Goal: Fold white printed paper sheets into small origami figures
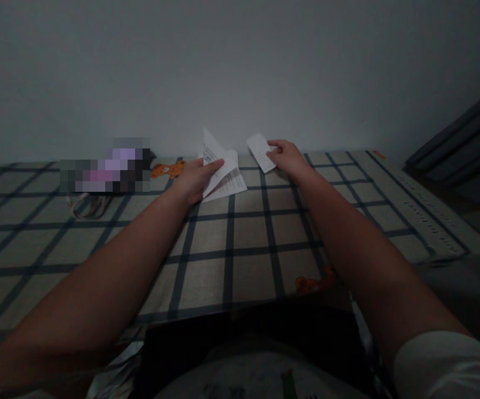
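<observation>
The left hand pinches folded printed paper under its thumb; the right hand pinches a small paper slip between thumb and fingers. The slip points leftward from the right grip, its long axis slanting toward the checked tablecloth's far edge, a gap short of the folded paper. Near the far-left corner lies a pixelated purple item.
</observation>
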The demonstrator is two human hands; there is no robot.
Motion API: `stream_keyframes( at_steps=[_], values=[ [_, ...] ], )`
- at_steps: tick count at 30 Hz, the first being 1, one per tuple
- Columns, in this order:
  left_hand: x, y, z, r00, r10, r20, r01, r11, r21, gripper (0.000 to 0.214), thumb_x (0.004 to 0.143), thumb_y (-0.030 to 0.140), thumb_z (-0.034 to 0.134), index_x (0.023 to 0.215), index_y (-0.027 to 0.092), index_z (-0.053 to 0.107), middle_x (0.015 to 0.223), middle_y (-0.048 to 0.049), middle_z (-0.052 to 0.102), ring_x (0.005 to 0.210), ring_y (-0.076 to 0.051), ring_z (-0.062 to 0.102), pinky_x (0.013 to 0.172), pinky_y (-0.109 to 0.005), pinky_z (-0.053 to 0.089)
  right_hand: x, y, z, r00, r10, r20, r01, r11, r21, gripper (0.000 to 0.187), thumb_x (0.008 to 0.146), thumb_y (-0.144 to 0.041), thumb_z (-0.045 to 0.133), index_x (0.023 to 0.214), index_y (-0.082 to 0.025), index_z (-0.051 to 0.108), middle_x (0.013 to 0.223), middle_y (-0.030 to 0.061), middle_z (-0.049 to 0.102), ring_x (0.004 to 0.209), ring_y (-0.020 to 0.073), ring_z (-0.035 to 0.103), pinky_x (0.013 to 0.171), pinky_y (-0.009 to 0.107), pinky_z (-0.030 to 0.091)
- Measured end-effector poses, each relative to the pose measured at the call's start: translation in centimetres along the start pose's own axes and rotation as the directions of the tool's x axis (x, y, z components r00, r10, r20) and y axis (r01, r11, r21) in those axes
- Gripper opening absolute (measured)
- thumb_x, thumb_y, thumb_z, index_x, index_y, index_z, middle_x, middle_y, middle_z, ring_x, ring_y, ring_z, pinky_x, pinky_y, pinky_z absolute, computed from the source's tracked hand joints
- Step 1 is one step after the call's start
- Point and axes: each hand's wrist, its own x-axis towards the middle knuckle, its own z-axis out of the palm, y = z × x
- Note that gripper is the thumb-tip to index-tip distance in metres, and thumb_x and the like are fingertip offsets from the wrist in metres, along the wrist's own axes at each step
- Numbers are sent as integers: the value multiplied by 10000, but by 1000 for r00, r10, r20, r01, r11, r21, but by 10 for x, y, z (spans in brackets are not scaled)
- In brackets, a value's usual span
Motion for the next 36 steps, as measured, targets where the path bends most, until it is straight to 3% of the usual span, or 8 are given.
stream_keyframes(
  at_steps=[6, 11, 13, 16, 18, 30, 34, 36],
  values=[
    [-5, 4, 6, 999, -27, -34, 28, 999, 35, 173, 782, 217, 715, 925, 121, 694, 880, -90, 754, 740, -184, 715, 836, -353, 586, 5, 9, -6, 987, 77, -142, -82, 996, -30, 249, 745, -116, 640, 992, -144, 623, 835, 67, 654, 704, 173, 634, 625, 294, 503],
    [-5, 4, 7, 999, -17, -40, 20, 998, 63, 191, 793, 226, 700, 950, 117, 695, 914, -110, 757, 832, -211, 726, 880, -378, 574, -5, 5, 18, 994, 105, -32, -108, 991, -78, 243, 765, -155, 611, 1000, -195, 564, 723, 25, 625, 594, 170, 605, 546, 288, 467],
    [-6, 4, 7, 999, -12, -47, 14, 998, 58, 203, 786, 223, 705, 959, 116, 696, 919, -108, 759, 830, -211, 726, 869, -376, 579, -9, 3, 26, 998, 68, 18, -63, 977, -205, 211, 761, -171, 600, 967, -201, 568, 752, 41, 643, 642, 183, 611, 586, 302, 471],
    [-6, 4, 8, 999, -11, -42, 13, 999, 51, 208, 776, 225, 716, 953, 117, 700, 908, -98, 760, 791, -204, 725, 846, -369, 585, -13, 2, 30, 997, -75, 35, 83, 881, -465, 147, 746, -158, 570, 886, -195, 593, 857, 79, 676, 793, 217, 622, 704, 334, 462],
    [-5, 3, 7, 999, -5, -39, 7, 999, 37, 196, 770, 219, 721, 937, 119, 701, 898, -90, 760, 768, -195, 722, 839, -363, 587, -15, 2, 29, 994, -98, 57, 113, 834, -540, 146, 765, -164, 537, 889, -194, 608, 896, 96, 690, 840, 241, 625, 726, 350, 444],
    [-6, 4, 8, 999, 25, -41, -21, 997, 80, 225, 787, 261, 709, 969, 131, 681, 928, -111, 750, 847, -228, 724, 883, -404, 575, -21, -9, 24, 998, -23, 62, 55, 810, -584, 217, 804, -254, 557, 996, -208, 647, 997, 113, 701, 886, 265, 628, 720, 361, 445],
    [-2, 1, 6, 998, 67, -14, -65, 994, 83, 264, 782, 307, 719, 983, 142, 677, 953, -100, 749, 807, -212, 717, 816, -371, 594, -22, -15, 19, 998, -16, 61, 50, 776, -629, 223, 825, -378, 583, 904, -205, 700, 987, 137, 696, 886, 294, 618, 737, 405, 446],
    [-1, 0, 5, 996, 85, -16, -83, 992, 94, 293, 784, 328, 716, 1009, 146, 671, 980, -95, 747, 790, -200, 711, 784, -354, 599, -22, -18, 18, 995, -91, 41, 96, 782, -616, 276, 851, -417, 568, 834, -181, 711, 996, 149, 684, 887, 279, 611, 755, 400, 439]
  ],
)
